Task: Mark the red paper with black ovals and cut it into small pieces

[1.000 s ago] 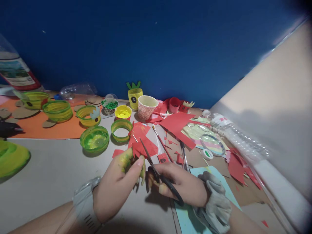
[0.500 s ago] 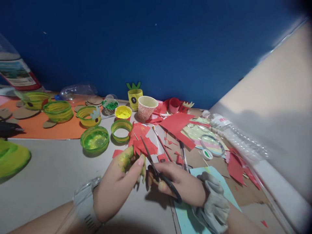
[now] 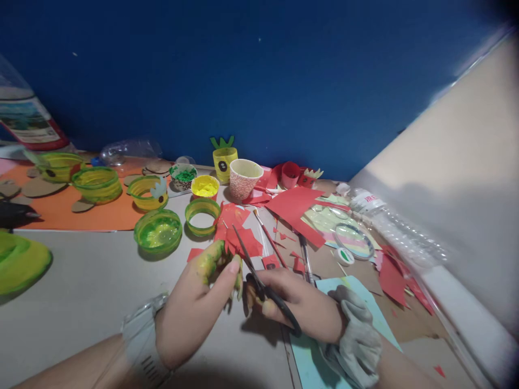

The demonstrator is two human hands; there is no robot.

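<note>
My left hand (image 3: 198,302), smeared with green and yellow paint on its index finger, is closed with the thumb pressed toward the fingers. A small piece of red paper (image 3: 253,246) sticks up from its grip. My right hand (image 3: 302,302) holds a pair of black-handled scissors (image 3: 287,314) with fingers in the loops. The blades point up and away, looking nearly closed, and overlap the red paper in view; I cannot tell whether they touch it. Behind the hands are a green-and-yellow painted ring (image 3: 186,219) and a painted bowl (image 3: 138,237).
Cups of yellow paint (image 3: 205,188) and green paint (image 3: 183,176) stand near a patterned paper cup (image 3: 245,183). Red sheets (image 3: 294,208), brushes (image 3: 271,237) and tape (image 3: 371,251) lie to the right beside a clear bottle (image 3: 405,232). Orange paper (image 3: 101,219) with painted rings lies left.
Almost nothing differs. The red paper in my left hand has shifted very slightly; both hands and the scissors stay nearly in place.
</note>
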